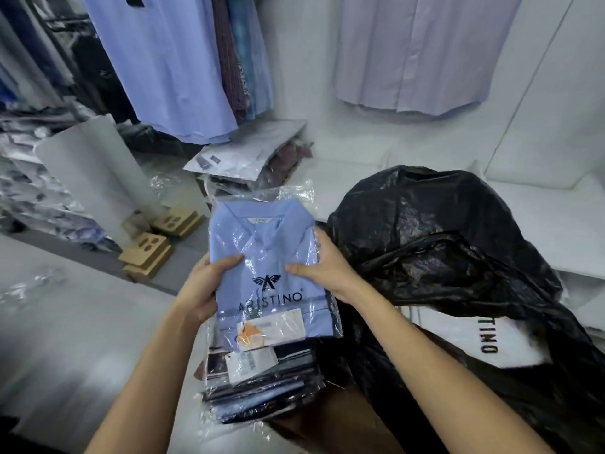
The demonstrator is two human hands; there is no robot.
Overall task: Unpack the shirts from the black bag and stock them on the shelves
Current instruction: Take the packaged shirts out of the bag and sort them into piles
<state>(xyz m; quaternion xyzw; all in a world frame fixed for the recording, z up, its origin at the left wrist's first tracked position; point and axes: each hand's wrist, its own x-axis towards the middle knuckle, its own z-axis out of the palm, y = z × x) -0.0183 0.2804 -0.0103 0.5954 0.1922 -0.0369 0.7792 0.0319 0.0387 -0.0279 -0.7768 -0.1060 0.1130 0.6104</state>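
The left hand (pixel 204 283) grips the near-left edge of the packed blue shirt (pixel 268 273), thumb lying on top of its clear wrapper, and the right hand (pixel 322 268) grips the opposite edge the same way. The shirt is held level between them above a stack of wrapped shirts (pixel 262 385), long axis pointing away, collar far. The black bag (pixel 458 257) slumps open just to the right, nearer the right hand.

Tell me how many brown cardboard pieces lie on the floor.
3, as far as visible: one farthest back, one in the middle, one nearest, all left of the blue packaged shirt. More may be hidden.
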